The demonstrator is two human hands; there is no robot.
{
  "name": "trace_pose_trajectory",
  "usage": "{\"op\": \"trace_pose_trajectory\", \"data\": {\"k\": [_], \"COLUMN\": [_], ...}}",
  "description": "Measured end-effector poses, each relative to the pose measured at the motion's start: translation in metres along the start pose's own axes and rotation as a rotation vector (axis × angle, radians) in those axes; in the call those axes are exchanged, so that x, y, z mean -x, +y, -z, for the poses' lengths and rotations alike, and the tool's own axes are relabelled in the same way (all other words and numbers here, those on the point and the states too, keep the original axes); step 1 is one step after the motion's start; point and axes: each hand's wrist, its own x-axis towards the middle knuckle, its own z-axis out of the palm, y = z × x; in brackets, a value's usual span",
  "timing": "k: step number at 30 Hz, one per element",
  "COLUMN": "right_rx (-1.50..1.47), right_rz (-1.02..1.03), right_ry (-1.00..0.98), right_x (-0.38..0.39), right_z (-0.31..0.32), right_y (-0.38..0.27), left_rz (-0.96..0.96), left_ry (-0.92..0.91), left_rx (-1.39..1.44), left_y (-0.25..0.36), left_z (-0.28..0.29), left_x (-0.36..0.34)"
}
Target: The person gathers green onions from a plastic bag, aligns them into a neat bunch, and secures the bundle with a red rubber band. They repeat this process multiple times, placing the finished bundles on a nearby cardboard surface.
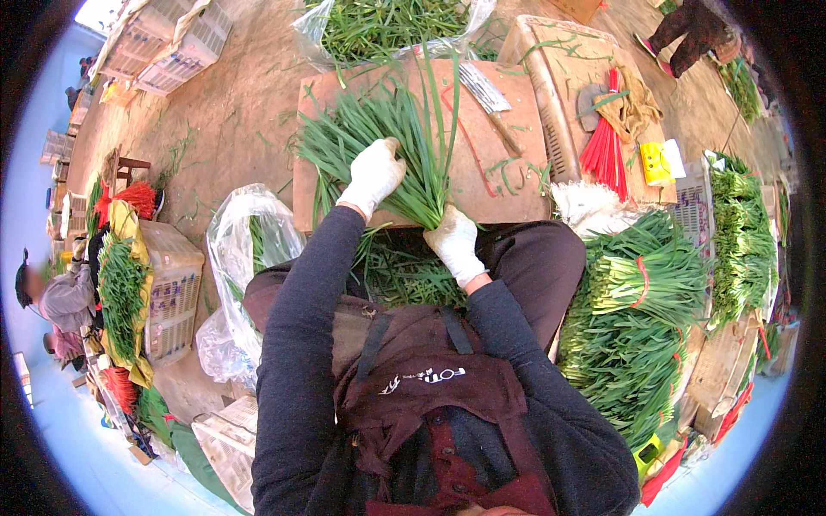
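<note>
A loose bunch of long, flat green leaves, which look like garlic chives [379,125], lies across the brown board [516,189] in front of me. My left hand [376,176], in a white glove, is closed on the leaves around the bunch's middle. At the near edge of the board my right hand [453,245], gloved too, grips the bunch's lower end. Right of the bunch lies a knife [486,90] with a broad pale blade and a wooden handle. A thin red tie [465,138] is stretched out beside it.
Tied chive bunches [645,279] are piled at my right. Red ties [607,155], a cloth [635,103] and a yellow packet [656,163] rest on a crate top. Beyond the board is a bag of greens [391,30]; a clear plastic bag [245,232] stands left. Other people sit and stand around.
</note>
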Motion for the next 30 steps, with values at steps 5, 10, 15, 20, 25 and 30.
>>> {"op": "trace_pose_trajectory", "data": {"k": [5, 10, 15, 20, 25, 30], "right_rx": [-0.015, -0.022, -0.206, -0.031, -0.098, 0.016], "right_rz": [-0.006, -0.008, 0.166, 0.064, 0.018, 0.133], "right_ry": [0.002, -0.004, 0.132, -0.001, 0.029, 0.082], "right_x": [0.0, 0.0, 0.006, 0.002, 0.003, -0.002], "right_z": [0.002, -0.001, -0.003, 0.003, 0.006, -0.008], "right_y": [-0.001, 0.0, 0.007, 0.005, -0.001, 0.012], "left_rz": [-0.071, -0.115, -0.22, -0.462, -0.616, -0.323], "left_ry": [0.041, -0.093, -0.03, -0.054, -0.232, -0.145], "left_rx": [0.274, 0.11, -0.042, -0.318, -0.643, -0.205], "left_y": [-0.012, -0.014, -0.003, 0.009, 0.025, 0.019], "left_z": [-0.009, -0.012, -0.01, -0.001, 0.009, -0.005], "left_x": [-0.006, -0.008, -0.002, -0.005, -0.007, -0.016]}}
